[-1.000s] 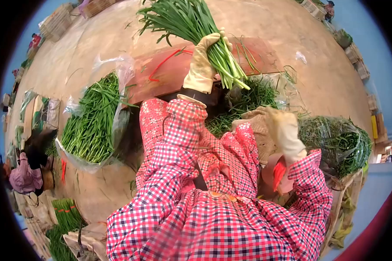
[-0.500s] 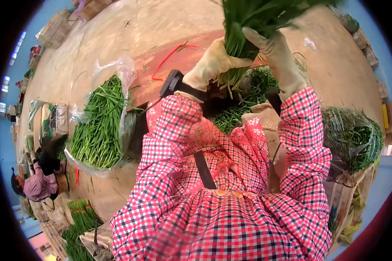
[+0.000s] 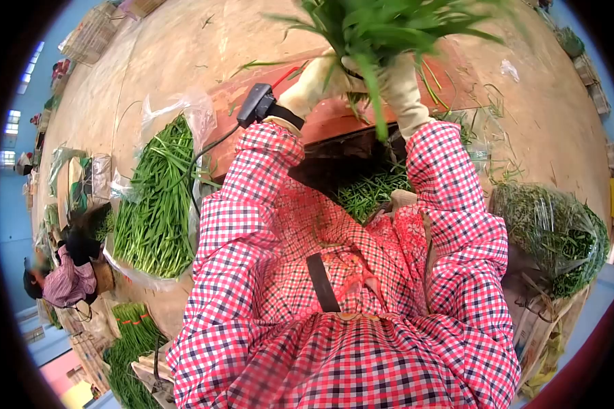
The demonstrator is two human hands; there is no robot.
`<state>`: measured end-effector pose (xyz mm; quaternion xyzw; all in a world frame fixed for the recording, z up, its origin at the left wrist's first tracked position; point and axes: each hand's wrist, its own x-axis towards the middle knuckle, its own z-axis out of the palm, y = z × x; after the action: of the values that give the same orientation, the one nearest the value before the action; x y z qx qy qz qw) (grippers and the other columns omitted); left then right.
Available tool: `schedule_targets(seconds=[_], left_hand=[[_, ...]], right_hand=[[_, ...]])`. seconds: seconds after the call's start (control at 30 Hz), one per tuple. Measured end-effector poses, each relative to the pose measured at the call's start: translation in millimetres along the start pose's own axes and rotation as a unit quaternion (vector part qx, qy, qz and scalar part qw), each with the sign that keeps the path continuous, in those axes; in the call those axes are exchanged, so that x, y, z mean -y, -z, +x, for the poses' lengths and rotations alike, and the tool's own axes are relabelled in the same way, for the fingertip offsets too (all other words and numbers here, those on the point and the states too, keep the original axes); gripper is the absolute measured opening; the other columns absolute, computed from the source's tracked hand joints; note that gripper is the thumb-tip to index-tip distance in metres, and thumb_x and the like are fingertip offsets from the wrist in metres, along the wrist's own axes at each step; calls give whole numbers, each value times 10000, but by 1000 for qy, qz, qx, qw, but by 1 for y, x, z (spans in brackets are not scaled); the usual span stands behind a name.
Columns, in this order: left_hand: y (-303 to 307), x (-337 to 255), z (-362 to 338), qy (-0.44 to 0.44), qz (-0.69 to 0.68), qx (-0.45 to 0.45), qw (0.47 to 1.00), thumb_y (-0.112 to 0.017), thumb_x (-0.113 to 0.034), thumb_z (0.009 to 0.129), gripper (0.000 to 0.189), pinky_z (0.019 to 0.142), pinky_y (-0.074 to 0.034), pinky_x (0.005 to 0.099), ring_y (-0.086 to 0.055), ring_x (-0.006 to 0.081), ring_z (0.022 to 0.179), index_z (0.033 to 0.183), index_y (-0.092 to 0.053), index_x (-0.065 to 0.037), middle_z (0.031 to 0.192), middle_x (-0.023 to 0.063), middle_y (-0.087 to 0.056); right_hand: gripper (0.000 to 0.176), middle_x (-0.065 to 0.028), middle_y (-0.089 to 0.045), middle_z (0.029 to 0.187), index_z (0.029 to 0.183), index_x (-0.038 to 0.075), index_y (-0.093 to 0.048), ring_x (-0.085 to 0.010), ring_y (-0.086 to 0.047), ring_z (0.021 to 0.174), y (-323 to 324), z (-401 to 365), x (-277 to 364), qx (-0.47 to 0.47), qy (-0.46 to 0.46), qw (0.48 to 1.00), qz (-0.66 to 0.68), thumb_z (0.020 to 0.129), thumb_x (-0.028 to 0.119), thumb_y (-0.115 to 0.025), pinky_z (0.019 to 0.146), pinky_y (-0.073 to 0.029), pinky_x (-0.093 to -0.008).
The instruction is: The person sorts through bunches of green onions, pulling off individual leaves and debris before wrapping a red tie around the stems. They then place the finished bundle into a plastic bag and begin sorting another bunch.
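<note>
Both my hands wear pale work gloves and are raised at the top of the view around a bunch of garlic chives. The long flat leaves fan outward, blurred at the tips, and some hang over the gloves. My left hand grips the bunch from the left, with its fingers partly covered by leaves. My right hand is closed around it from the right, its fingertips hidden too. A black device with a cable is strapped at my left wrist. Beneath the hands lies a reddish board.
An open plastic bag of garlic chives lies to the left. On the right sits a plastic-wrapped heap of greens. Loose greens lie below the board. Banded bunches are at lower left, near another person.
The bunch has tipped over, its leaves now spreading toward me and across the gloves, and the stem ends are no longer visible. Both hands have shifted slightly left, showing more of the board.
</note>
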<state>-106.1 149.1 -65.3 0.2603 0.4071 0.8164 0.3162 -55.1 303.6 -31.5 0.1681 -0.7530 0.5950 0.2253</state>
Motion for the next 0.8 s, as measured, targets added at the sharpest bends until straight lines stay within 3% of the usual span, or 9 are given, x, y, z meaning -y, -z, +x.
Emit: schedule_targets(seconds=[0.03, 0.1, 0.13, 0.23, 0.3, 0.4, 0.57, 0.7, 0.8], left_hand=[[11, 13, -3, -51, 190, -29, 980, -520, -243, 965, 415, 932, -494, 374, -586, 251, 1148, 1324, -499, -35, 1257, 140, -607], [23, 27, 4, -76, 359, -53, 929, -447, -280, 1007, 423, 968, -475, 411, -569, 252, 1172, 1353, -474, -38, 1313, 135, -575], [33, 30, 20, -54, 346, -49, 935, -449, -307, 1010, 434, 986, -466, 450, -567, 256, 1169, 1355, -475, -45, 1334, 128, -563], [18, 10, 28, 5, 623, -35, 782, -443, -345, 1015, 427, 939, -497, 432, -576, 236, 1149, 1339, -494, -72, 1319, 95, -582], [23, 5, 27, -22, 539, 4, 842, -494, -289, 993, 408, 931, -507, 415, -587, 232, 1131, 1334, -494, -65, 1308, 100, -589], [28, 21, 25, -48, 342, 9, 938, -633, -117, 906, 449, 946, -518, 402, -599, 229, 1116, 1325, -493, -36, 1290, 115, -599], [3, -5, 2, -108, 367, -64, 922, -803, -131, 773, 431, 803, -547, 336, -652, 170, 964, 1142, -627, 5, 1038, 84, -698], [-44, -53, -17, -80, 368, -65, 924, -808, -143, 777, 339, 748, -545, 304, -666, 129, 839, 1050, -682, 13, 924, 38, -718], [-62, -48, -28, -134, 217, -79, 964, -723, -90, 814, 314, 781, -542, 304, -680, 159, 873, 1106, -656, 5, 996, 57, -705]], right_hand=[[497, -95, -712, 1058, 1129, 1, -634, -175, -673, 940, -6, -8, -2, -6, -21, 993, 117, 740, 217, -855, 821, -546, -322], [461, -112, -708, 1073, 1115, -17, -628, -176, -676, 953, -6, -15, 12, -22, -86, 993, 81, 748, 160, -845, 811, -549, -315], [461, -101, -701, 1090, 1140, -18, -620, -168, -669, 956, -8, -12, 13, -30, -71, 994, 79, 765, 149, -831, 815, -544, -300], [461, -87, -685, 1134, 1203, -24, -598, -154, -657, 968, -9, 0, 22, -34, -45, 996, 73, 812, 130, -788, 828, -533, -274], [457, -101, -681, 1157, 1229, -31, -585, -159, -658, 981, -1, 3, 35, -13, -58, 996, 68, 840, 132, -761, 838, -529, -281], [384, -105, -696, 1122, 1201, -37, -622, -172, -662, 994, -9, -1, 1, -21, -99, 915, 390, 862, 115, -722, 876, -528, -297], [320, -122, -694, 1133, 1174, -54, -645, -196, -658, 1047, -15, 10, 23, -24, -175, 970, 169, 900, 110, -623, 932, -516, -296], [266, -118, -711, 1064, 1102, -41, -679, -176, -674, 945, -2, 23, 69, 48, -64, 996, 34, 918, 147, -637, 834, -539, -286], [260, -114, -716, 1027, 1085, -39, -681, -167, -676, 902, -1, 28, 96, 87, -19, 992, -85, 921, 158, -644, 806, -539, -287]])
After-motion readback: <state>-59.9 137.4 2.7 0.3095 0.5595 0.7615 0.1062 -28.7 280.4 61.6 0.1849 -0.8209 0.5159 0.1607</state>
